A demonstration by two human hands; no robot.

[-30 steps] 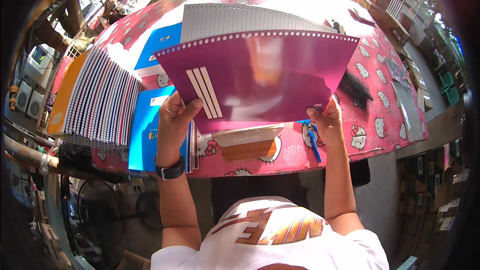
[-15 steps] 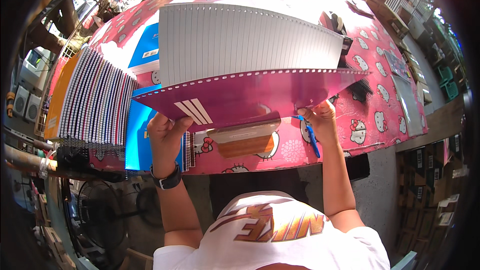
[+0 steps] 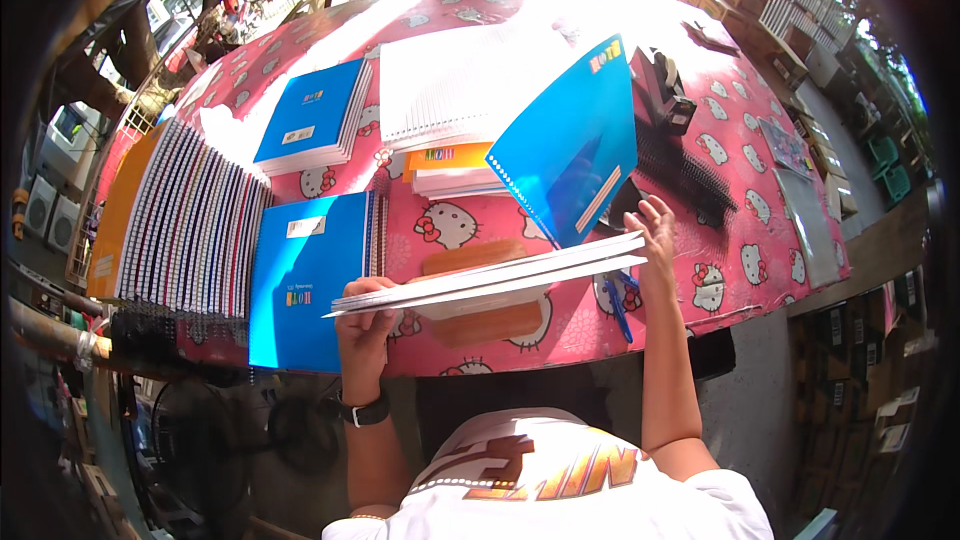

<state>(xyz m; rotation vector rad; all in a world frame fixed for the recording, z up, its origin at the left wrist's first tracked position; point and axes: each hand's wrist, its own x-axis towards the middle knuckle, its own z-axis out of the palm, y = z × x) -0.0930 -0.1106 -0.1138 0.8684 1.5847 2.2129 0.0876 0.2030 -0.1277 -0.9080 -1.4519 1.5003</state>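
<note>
My left hand (image 3: 364,340) pinches the left end of a thin stack of white sheets (image 3: 500,275), seen almost edge-on above the near table edge. At the other end of the stack is my right hand (image 3: 655,230), its fingers stretched out and apart, with the palm side against the sheets. A blue punched cover (image 3: 570,140) stands tilted just behind the sheets, close to my right hand; its lower edge is hidden. Under the sheets lies a wooden block (image 3: 490,328). A blue pen (image 3: 619,312) rests on the table near my right wrist.
A tall stack of spiral notebooks (image 3: 190,225) stands at the left, beside blue notebooks (image 3: 305,275) and a blue-covered pile (image 3: 312,110). Behind are punched white sheets (image 3: 430,90) over an orange cover (image 3: 462,156). Black coils (image 3: 690,178) and a black tool (image 3: 668,95) lie right.
The lined sheets and purple cover have tipped from upright to nearly edge-on, and the purple face no longer shows. A blue cover now shows behind them. My right hand's fingers have spread.
</note>
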